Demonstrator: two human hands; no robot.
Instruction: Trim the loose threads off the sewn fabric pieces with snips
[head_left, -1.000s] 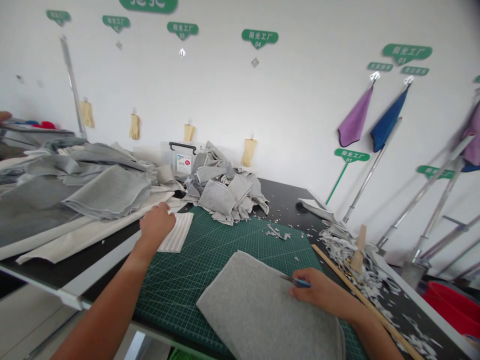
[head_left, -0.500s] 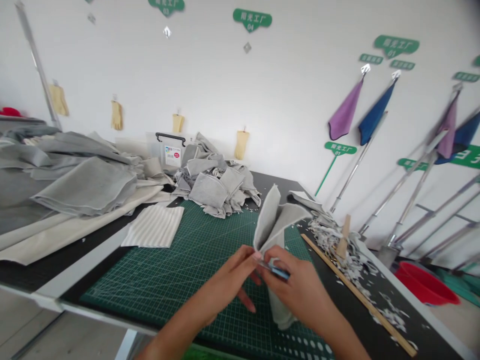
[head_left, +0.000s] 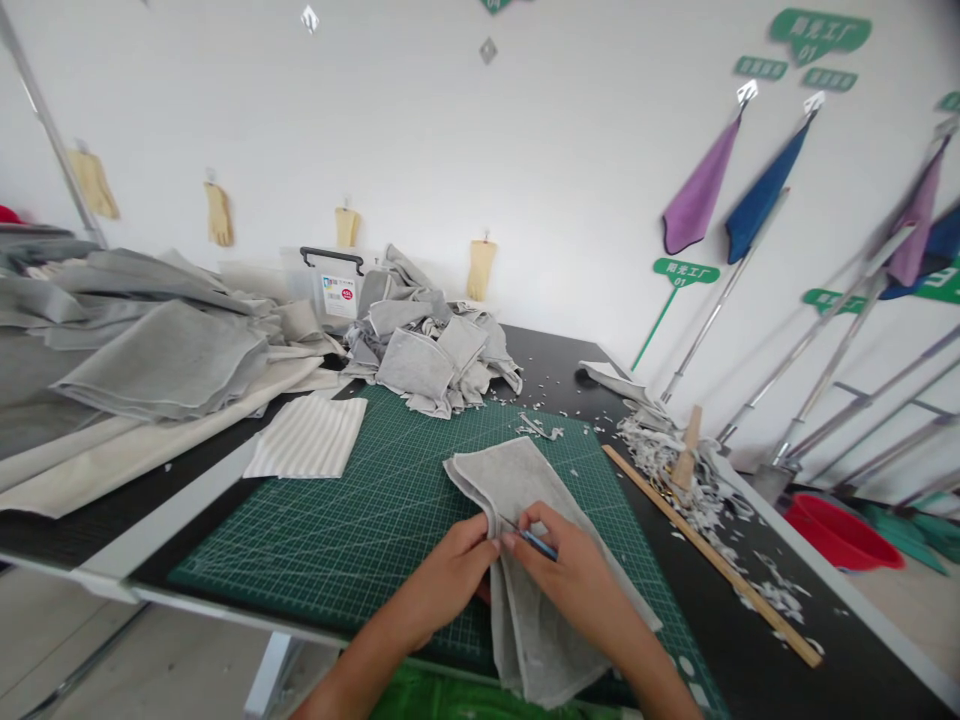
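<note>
A folded grey cloth (head_left: 525, 480) lies slanted over the green cutting mat (head_left: 300, 550), its near end hanging towards me. My left hand (head_left: 466, 560) is closed on the cloth's left edge, pinching the layers between thumb and fingers. In my right hand (head_left: 559, 562) is a small blue-handled tool (head_left: 538, 544) with a thin metal tip; its exact kind is hard to make out. That tip is against or very near the cloth edge, by my left fingertips. Both thumbs nearly meet there. The cloth hides the fingers underneath.
Behind the mat are a heap of grey cloths (head_left: 420, 350) and a clear box (head_left: 330, 290). Larger grey sheets (head_left: 165, 360) and a ribbed white cloth (head_left: 307, 440) lie left. A wooden strip (head_left: 712, 555) and cloth scraps (head_left: 660, 450) lie right. A red basin (head_left: 844, 535) stands beyond.
The cloth was held up with its layers spread apart; now it is lowered and lies flatter, folded over the mat. Both hands have moved slightly down and left.
</note>
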